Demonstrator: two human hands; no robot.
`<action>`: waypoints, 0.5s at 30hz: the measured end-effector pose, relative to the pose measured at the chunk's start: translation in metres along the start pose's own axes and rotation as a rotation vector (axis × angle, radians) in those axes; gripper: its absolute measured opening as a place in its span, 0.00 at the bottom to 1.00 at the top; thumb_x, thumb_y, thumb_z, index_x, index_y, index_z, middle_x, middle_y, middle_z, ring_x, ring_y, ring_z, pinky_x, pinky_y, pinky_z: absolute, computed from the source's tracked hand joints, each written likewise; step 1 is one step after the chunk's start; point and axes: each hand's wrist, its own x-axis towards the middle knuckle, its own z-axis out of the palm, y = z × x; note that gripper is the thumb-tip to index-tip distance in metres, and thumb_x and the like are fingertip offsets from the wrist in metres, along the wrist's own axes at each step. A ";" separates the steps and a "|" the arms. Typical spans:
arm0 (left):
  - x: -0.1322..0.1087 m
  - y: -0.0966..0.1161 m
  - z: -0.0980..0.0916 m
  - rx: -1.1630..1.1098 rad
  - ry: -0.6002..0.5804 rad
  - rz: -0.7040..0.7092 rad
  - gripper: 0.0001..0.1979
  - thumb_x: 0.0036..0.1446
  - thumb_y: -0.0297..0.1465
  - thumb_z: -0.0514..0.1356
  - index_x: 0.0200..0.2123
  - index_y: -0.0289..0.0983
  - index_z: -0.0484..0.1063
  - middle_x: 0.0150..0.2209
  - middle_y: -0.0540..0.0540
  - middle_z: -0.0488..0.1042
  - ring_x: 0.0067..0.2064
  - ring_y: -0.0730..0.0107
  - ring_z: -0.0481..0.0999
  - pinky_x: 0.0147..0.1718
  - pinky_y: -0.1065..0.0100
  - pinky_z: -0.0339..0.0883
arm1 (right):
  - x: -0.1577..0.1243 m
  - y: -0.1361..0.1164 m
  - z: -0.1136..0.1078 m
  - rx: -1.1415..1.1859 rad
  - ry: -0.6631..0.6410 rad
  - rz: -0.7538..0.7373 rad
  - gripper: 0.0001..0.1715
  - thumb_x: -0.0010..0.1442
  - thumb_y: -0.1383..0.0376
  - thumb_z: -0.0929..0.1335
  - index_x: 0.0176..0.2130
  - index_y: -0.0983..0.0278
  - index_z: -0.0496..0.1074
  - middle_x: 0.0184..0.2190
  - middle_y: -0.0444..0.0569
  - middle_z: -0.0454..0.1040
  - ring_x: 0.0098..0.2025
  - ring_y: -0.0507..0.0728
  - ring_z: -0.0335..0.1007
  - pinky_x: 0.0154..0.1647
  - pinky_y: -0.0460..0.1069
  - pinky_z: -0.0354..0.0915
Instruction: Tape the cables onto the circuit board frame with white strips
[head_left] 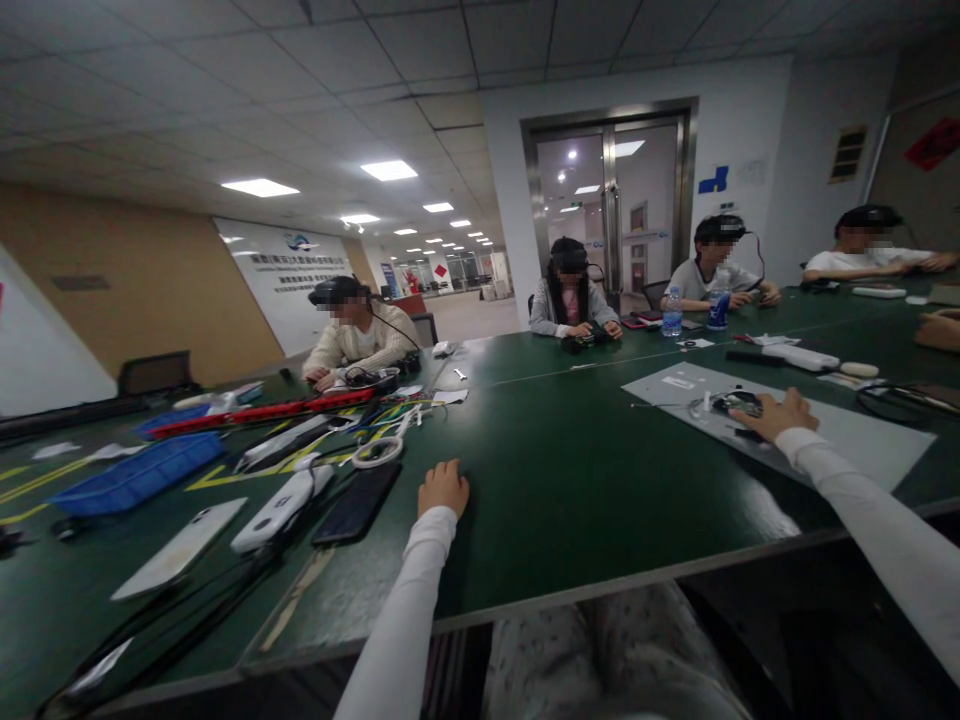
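Currently, the left hand (444, 488) rests knuckles-up beside a flat black rectangular phone (360, 503), its grip hidden. Farther right, on a flat pale-grey rectangular sheet (877, 435), lies a small dark irregular object (724, 400), seemingly being handled, which calls for steady fingertips; the right hand (784, 413) reaches down to it, outstretched, whether grasping I cannot tell.

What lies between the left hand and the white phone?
In the head view, a black phone, nearer the left hand, then a white device.
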 end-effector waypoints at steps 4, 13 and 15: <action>0.002 -0.001 0.002 0.003 0.022 0.011 0.18 0.52 0.33 0.47 0.47 0.38 0.60 0.46 0.42 0.64 0.47 0.60 0.62 0.41 0.62 0.59 | -0.017 -0.008 0.007 -0.153 -0.113 -0.312 0.41 0.40 0.40 0.61 0.51 0.51 0.57 0.58 0.48 0.44 0.58 0.69 0.34 0.48 0.73 0.28; 0.004 0.001 0.000 -0.007 -0.001 0.012 0.19 0.52 0.33 0.46 0.48 0.38 0.60 0.47 0.42 0.63 0.47 0.59 0.62 0.41 0.61 0.60 | -0.023 -0.014 0.012 -0.165 -0.051 -0.122 0.49 0.41 0.41 0.60 0.57 0.55 0.44 0.59 0.52 0.39 0.59 0.68 0.25 0.46 0.74 0.26; 0.003 0.001 -0.001 -0.008 -0.005 0.015 0.19 0.52 0.33 0.46 0.48 0.38 0.60 0.47 0.42 0.63 0.47 0.59 0.62 0.41 0.61 0.59 | -0.021 -0.017 0.013 -0.180 -0.039 -0.061 0.49 0.41 0.41 0.60 0.57 0.56 0.43 0.59 0.53 0.36 0.59 0.68 0.22 0.45 0.75 0.27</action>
